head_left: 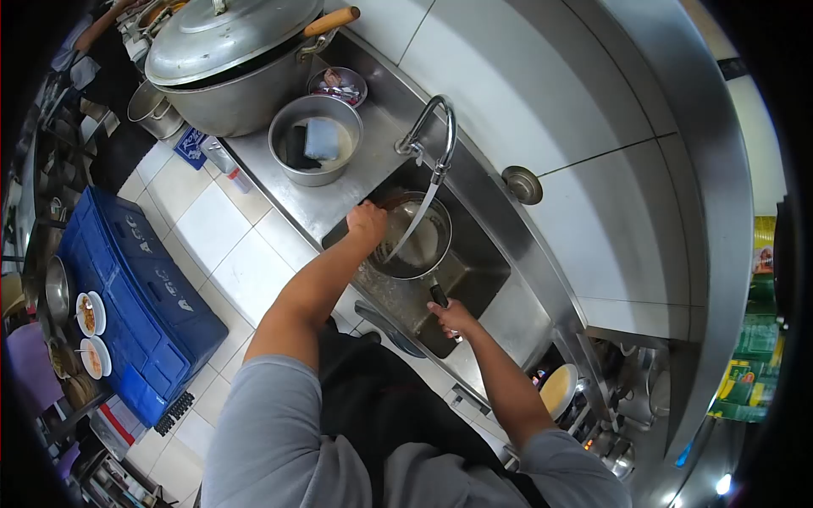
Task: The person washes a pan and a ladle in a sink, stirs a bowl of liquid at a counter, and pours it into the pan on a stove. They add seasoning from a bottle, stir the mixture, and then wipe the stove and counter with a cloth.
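A round metal pan [434,230] is held over the sink basin [474,284], with some water in it. Water runs from the curved tap [444,144] down into the pan. My right hand [453,319] is closed around the pan's black handle [439,296]. At the pan's far-left rim, my left hand [367,222] is closed with its fingers curled at the edge; the fingertips are partly hidden. Left of the basin, a metal pot [315,175] on the steel counter holds a blue cloth-like pad [322,139] and a dark one [299,148].
A large lidded pot [222,100] with a wooden handle lying across it stands at the counter's far end, beside a small bowl [345,83]. A blue cooler box [127,288] with small bowls on it is to the left. A pale yellow round container [557,389] sits at the right.
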Available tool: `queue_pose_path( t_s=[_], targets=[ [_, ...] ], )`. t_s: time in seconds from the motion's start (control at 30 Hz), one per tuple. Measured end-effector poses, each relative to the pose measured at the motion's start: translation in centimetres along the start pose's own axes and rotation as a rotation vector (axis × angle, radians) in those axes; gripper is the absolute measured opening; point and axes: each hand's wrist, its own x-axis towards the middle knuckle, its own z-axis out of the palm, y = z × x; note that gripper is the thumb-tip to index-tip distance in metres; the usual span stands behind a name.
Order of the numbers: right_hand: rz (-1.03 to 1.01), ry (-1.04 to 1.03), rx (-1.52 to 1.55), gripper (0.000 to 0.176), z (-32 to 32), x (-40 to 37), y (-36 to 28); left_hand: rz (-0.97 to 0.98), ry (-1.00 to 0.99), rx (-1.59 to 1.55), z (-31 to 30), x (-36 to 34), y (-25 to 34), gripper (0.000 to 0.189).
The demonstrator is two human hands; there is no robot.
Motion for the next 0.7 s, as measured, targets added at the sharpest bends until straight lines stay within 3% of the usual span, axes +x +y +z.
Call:
queue_pose_path(
  t_s=[0.03, 0.07, 0.13, 0.2, 0.27, 0.37, 0.4, 0.5, 0.53, 0.57, 0.63, 0.7],
  targets=[
    [0.060, -0.025, 0.099, 0.041, -0.1, -0.6, -0.1, 0.029, 0.041, 0.058, -0.4, 0.2, 0.6, 0.023],
    [0.091, -0.049, 0.077, 0.045, 0.1, -1.1, 0.2, 0.024, 0.119, 0.054, 3.7, 1.0, 1.7, 0.023],
    [0.137, -0.077, 0.144, 0.049, 0.7, -2.1, -0.2, 0.049, 0.041, -0.030, 3.6, -2.6, 3.7, 0.024],
    [0.224, -0.137, 0.202, 0.061, 1.2, -2.2, 0.0, 0.312, -0.141, -0.047, 5.0, -5.9, 5.7, 0.025],
    [0.234, -0.125, 0.226, 0.062, 2.2, -2.3, 0.0, 0.375, -0.175, -0.035, 3.9, -8.4, 8.9, 0.025],
    [0.221, -0.143, 0.281, 0.064, 3.4, -3.1, 0.1, 0.354, -0.084, 0.096, 3.9, -6.9, 9.4, 0.028],
    [0.190, -0.164, 0.306, 0.063, 3.6, -3.3, 0.0, -0.029, -0.083, 0.079, 7.8, -4.0, 10.1, 0.028],
    [0.190, -0.192, 0.315, 0.059, 1.8, -2.7, 0.4, 0.119, -0.169, 0.143, 8.1, -2.7, 7.3, 0.026],
    [0.186, -0.192, 0.323, 0.059, 1.8, -2.5, 0.6, 0.101, -0.094, -0.100, 10.6, -2.6, 8.1, 0.028],
    [0.167, -0.158, 0.226, 0.059, 1.7, -2.2, 0.4, 0.102, -0.088, -0.090, 9.2, -3.3, 8.7, 0.028],
    [0.159, -0.127, 0.127, 0.058, 1.5, -2.0, 0.3, 0.345, -0.233, 0.011, 5.5, -5.7, 10.7, 0.027],
    [0.162, -0.158, 0.231, 0.059, 2.0, -2.7, 0.3, 0.306, -0.225, -0.015, 7.7, -4.4, 10.2, 0.029]
  ],
)
